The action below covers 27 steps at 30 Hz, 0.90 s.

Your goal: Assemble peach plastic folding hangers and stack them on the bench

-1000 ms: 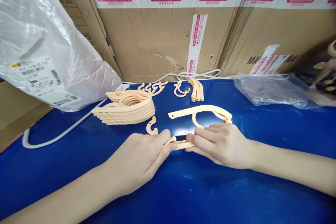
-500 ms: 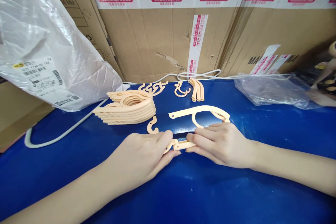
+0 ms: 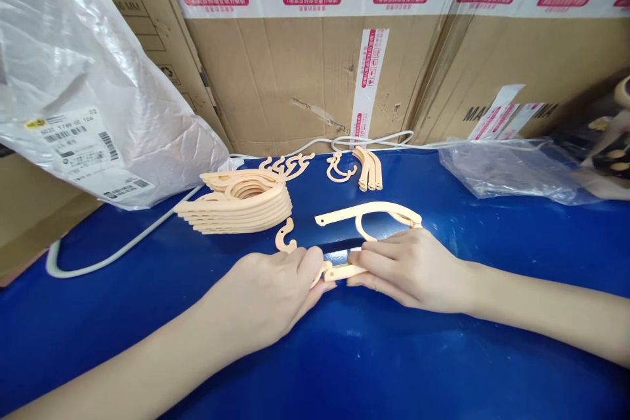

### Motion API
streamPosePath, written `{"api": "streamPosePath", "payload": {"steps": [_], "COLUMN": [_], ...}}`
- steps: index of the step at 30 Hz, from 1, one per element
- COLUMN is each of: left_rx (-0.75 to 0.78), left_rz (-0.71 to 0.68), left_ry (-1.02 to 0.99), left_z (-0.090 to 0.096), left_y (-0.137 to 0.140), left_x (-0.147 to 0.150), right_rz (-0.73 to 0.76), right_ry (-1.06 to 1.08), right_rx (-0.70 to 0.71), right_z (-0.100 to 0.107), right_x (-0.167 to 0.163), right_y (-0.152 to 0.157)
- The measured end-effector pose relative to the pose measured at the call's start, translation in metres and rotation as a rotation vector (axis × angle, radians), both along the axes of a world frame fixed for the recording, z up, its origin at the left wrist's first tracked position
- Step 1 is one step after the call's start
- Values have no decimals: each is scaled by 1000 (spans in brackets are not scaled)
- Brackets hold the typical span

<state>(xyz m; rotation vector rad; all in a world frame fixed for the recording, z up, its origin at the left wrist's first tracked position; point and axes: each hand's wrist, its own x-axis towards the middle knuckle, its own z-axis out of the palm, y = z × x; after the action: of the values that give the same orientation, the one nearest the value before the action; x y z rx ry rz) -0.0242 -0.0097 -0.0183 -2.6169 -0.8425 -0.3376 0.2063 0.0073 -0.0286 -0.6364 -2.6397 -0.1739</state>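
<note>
My right hand [image 3: 411, 269] is closed around a cream plastic folding hanger [image 3: 364, 212], whose one long curved arm reaches left above the fingers. Between thumb and fingers, my left hand [image 3: 280, 289] pinches a small curved piece [image 3: 327, 267], mostly hidden by the fingers. That piece meets the end of the hanger's lower arm; whether they are joined I cannot tell. A loose hook [image 3: 282, 235] lies just beyond my left hand. Behind it, at left, is a neat stack of folded hangers [image 3: 236, 210].
Several hooks [image 3: 293, 166] and some curved hanger arms [image 3: 370, 170] lie at the back of the blue table [image 3: 344, 361]. A white cable [image 3: 108, 261] runs behind them. Taped cardboard boxes [image 3: 295, 65], a white plastic parcel [image 3: 98, 92] and a clear bag [image 3: 512, 170] border the space.
My right hand and the hanger have shifted slightly left, and the long upper arm sits a little lower on its right side. My left hand stays nearly in place.
</note>
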Motion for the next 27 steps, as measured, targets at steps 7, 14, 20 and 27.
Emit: {"api": "streamPosePath", "payload": {"steps": [7, 14, 20, 27], "left_rx": [-5, 73, 139, 135], "left_rz": [-7, 1, 1, 19], "left_ry": [26, 80, 130, 149], "left_z": [-1, 0, -1, -2], "left_y": [0, -2, -2, -2], "left_x": [0, 0, 0, 0], "right_rz": [-2, 3, 17, 21], "right_ry": [-14, -24, -70, -81], "right_rx": [-48, -22, -93, -95], "right_z": [0, 1, 1, 0], "right_x": [0, -1, 0, 1], "right_y": [1, 0, 2, 3]}}
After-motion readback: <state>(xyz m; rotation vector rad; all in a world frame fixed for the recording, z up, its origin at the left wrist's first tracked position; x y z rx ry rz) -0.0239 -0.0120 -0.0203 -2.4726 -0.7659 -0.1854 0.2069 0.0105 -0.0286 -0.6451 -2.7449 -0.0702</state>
